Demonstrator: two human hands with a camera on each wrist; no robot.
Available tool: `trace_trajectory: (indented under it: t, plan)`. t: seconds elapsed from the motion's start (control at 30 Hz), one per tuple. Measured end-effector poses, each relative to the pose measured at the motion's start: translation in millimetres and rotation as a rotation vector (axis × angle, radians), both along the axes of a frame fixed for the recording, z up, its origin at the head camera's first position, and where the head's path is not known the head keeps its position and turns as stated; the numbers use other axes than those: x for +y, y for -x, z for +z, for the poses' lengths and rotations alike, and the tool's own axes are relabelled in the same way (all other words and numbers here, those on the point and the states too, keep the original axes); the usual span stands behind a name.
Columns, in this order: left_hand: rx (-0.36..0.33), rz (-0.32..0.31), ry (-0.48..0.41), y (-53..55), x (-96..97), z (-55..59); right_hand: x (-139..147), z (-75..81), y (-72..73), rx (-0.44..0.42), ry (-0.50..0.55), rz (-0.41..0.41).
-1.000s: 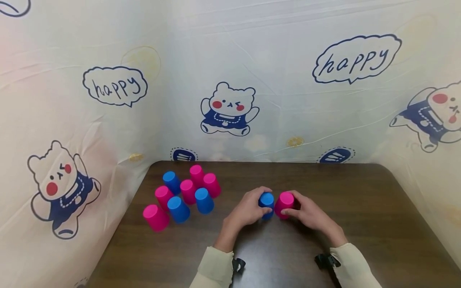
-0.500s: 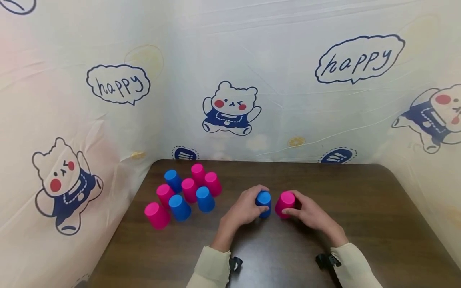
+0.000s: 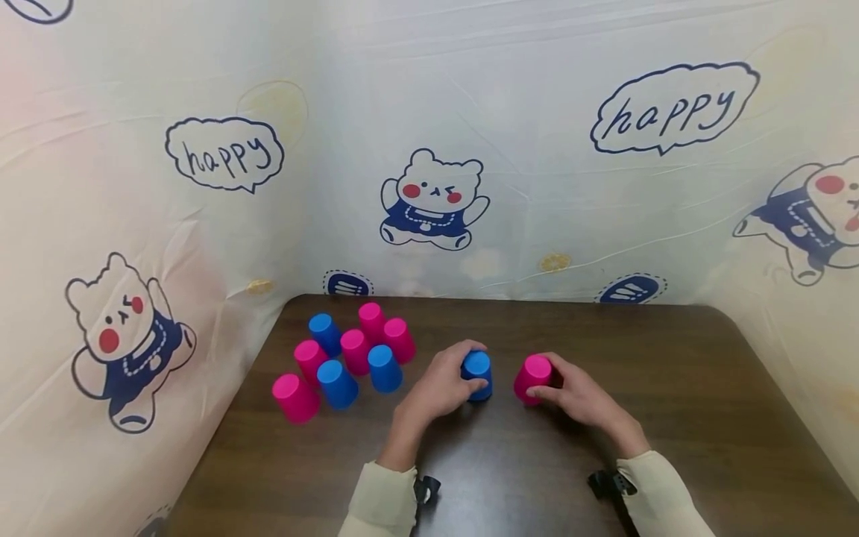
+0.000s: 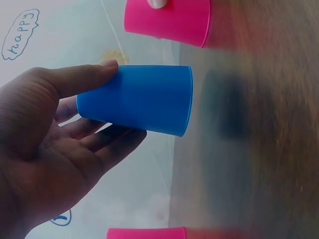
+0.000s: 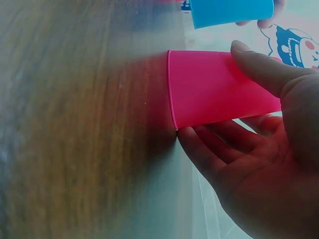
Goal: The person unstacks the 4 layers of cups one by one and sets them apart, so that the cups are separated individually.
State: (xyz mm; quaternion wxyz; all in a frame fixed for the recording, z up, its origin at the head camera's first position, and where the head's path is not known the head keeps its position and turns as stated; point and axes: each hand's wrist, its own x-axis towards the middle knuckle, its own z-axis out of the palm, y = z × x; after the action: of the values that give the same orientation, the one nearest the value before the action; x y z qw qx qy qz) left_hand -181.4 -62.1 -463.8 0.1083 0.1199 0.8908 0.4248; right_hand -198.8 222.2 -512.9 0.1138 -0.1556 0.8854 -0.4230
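My left hand (image 3: 443, 380) grips an upside-down blue cup (image 3: 478, 377), thumb on the near side and fingers round the far side. In the left wrist view, the rim of this blue cup (image 4: 144, 99) is close over the wooden table. To its right, my right hand (image 3: 580, 391) holds an upside-down pink cup (image 3: 533, 382) between thumb and fingers. The right wrist view has the rim of that pink cup (image 5: 214, 87) right at the tabletop, with fingertips beneath its side. A gap separates the two held cups.
Left of my hands, several upside-down pink cups (image 3: 295, 399) and 3 blue cups (image 3: 338, 385) stand grouped on the brown table (image 3: 496, 477). A pale printed curtain (image 3: 537, 201) hangs behind the table and along its sides.
My left hand has moved left with the blue cup, widening the gap from the pink cup beside it. The right hand and its pink cup stay almost in place.
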Motion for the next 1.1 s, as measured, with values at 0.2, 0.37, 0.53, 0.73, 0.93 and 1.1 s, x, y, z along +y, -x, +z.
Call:
trace_trajectory:
  t: [0.2,0.37,0.53,0.73,0.93,1.1]
  plan:
    - [0.01,0.001,0.004,-4.0,-7.8,2.9,0.5,-0.7,0.1,0.016,-0.001,0.009]
    - [0.008,0.024,-0.009,-10.0,-18.8,4.4,1.4,-1.5,0.6,0.029,0.005,0.017]
    - [0.002,0.054,-0.005,-16.4,-35.0,8.5,1.4,-2.4,1.4,0.042,0.009,0.035]
    - [-0.009,0.112,0.014,-28.4,-58.9,16.1,-0.6,-1.9,1.0,0.039,0.014,0.044]
    - [-0.034,0.214,0.051,-43.6,-89.8,17.6,-1.9,-2.6,2.3,0.046,0.003,0.039]
    - [-0.058,0.301,0.082,-55.6,-115.6,19.6,-3.1,-2.5,2.0,0.027,-0.002,0.024]
